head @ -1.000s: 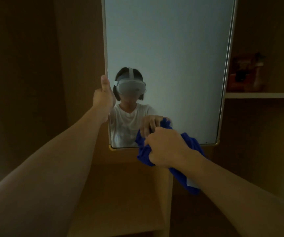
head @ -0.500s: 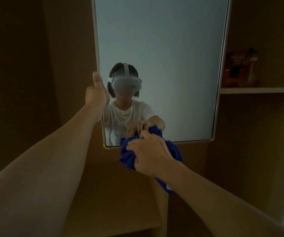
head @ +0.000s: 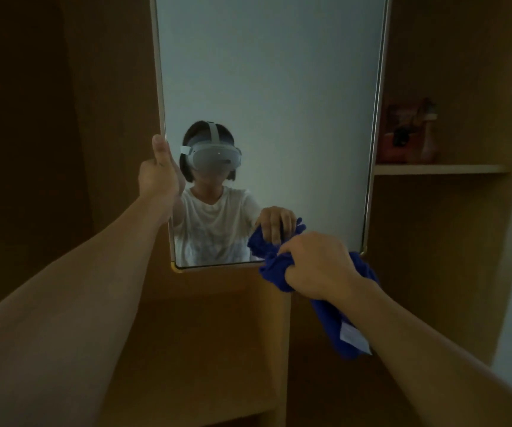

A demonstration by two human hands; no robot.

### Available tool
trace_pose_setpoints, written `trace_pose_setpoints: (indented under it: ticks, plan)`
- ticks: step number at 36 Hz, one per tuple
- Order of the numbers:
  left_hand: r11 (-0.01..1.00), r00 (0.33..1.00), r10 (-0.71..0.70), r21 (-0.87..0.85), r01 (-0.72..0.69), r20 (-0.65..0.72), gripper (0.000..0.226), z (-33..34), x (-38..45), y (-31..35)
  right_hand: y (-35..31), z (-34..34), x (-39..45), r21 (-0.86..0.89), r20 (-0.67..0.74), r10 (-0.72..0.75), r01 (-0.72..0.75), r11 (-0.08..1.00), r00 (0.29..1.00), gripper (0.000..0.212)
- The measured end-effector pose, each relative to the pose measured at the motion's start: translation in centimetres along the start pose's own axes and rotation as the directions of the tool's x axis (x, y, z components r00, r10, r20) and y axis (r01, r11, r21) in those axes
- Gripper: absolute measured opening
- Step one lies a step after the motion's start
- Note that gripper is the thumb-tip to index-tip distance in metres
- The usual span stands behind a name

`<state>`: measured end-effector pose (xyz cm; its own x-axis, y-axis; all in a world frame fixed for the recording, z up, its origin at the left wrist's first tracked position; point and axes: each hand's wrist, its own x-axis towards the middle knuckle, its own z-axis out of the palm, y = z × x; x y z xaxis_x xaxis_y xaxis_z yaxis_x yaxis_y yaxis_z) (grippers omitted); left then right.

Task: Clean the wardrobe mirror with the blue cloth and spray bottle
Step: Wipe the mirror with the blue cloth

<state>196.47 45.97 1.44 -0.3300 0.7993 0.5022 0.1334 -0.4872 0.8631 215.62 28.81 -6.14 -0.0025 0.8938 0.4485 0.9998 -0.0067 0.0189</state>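
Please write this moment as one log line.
left hand: grips mirror edge | right hand: presses blue cloth at bottom right

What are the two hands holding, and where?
Right hand grips the blue cloth by its bunched middle; left hand holds the mirror by its left edge.

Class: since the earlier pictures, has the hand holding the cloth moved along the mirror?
Yes. The right hand with the cloth has slid right along the mirror's bottom edge, towards its lower right corner.
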Motion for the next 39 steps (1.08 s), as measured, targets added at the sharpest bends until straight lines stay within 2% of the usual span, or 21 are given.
trace_pose_setpoints:
  ticks: [4, 6, 9, 12, 15, 18, 21, 24, 26, 30, 34, 39]
  plan:
    - [1.0, 1.0, -0.01, -0.011, 0.01, -0.02, 0.055, 0.0, -0.1, 0.2, -0.5, 1.1, 0.0, 0.103, -0.08, -0.127, 0.135, 0.985, 0.989, 0.025]
    - [1.0, 1.0, -0.002, -0.015, 0.002, 0.01, 0.054, 0.0, -0.3, 0.4, -0.4, 2.1, -0.1, 0.108, -0.105, -0.116, 0.127, 0.986, 0.988, 0.026]
    - [0.999, 0.999, 0.021, -0.031, -0.02, 0.026, 0.052, -0.3, -0.7, 0.4, 0.6, 3.8, -0.9, 0.154, -0.161, 0.015, 0.01, 0.988, 0.987, 0.021]
    - [0.999, 1.0, 0.024, -0.023, -0.024, 0.004, 0.052, -0.2, -0.8, 0.5, 2.3, 4.2, -1.9, 0.183, -0.156, 0.18, -0.15, 0.972, 0.971, 0.012]
    - [1.0, 0.999, -0.004, -0.009, 0.003, -0.043, 0.052, 0.1, -0.4, 0.4, 4.1, 3.5, -2.3, 0.303, -0.216, 0.289, -0.217, 0.928, 0.933, 0.011]
    - [1.0, 0.996, -0.025, -0.008, 0.024, -0.09, 0.052, 0.2, 0.1, 0.1, 5.7, 2.9, -2.0, 0.429, -0.333, 0.445, -0.286, 0.857, 0.831, 0.029]
    - [0.999, 0.996, -0.039, -0.01, 0.038, -0.079, 0.054, 0.1, 0.6, -0.2, 6.9, 2.7, -1.4, 0.559, -0.406, 0.632, -0.368, 0.743, 0.66, 0.037]
    - [0.998, 0.997, -0.066, -0.023, 0.065, -0.05, 0.054, 0.0, 0.6, -0.2, 7.7, 3.0, -0.8, 0.648, -0.392, 0.755, -0.425, 0.632, 0.526, 0.039]
    - [0.998, 0.998, -0.064, -0.032, 0.063, -0.023, 0.053, 0.0, 0.3, -0.1, 7.8, 3.7, -0.6, 0.666, -0.356, 0.794, -0.462, 0.585, 0.493, 0.043]
    - [0.998, 1.0, -0.009, -0.07, 0.008, -0.013, 0.054, 0.3, -0.8, 0.3, 6.9, 6.3, -1.1, 0.662, -0.307, 0.798, -0.486, 0.571, 0.519, 0.046]
    - [0.995, 1.0, 0.0, -0.101, -0.003, -0.023, 0.054, 0.4, -1.2, 0.6, 6.0, 7.9, -1.2, 0.703, -0.28, 0.793, -0.447, 0.553, 0.542, 0.042]
    - [0.995, 1.0, 0.015, -0.098, -0.017, -0.015, 0.053, 0.4, -1.3, 0.7, 4.5, 8.3, -1.0, 0.666, -0.338, 0.667, -0.332, 0.668, 0.664, 0.034]
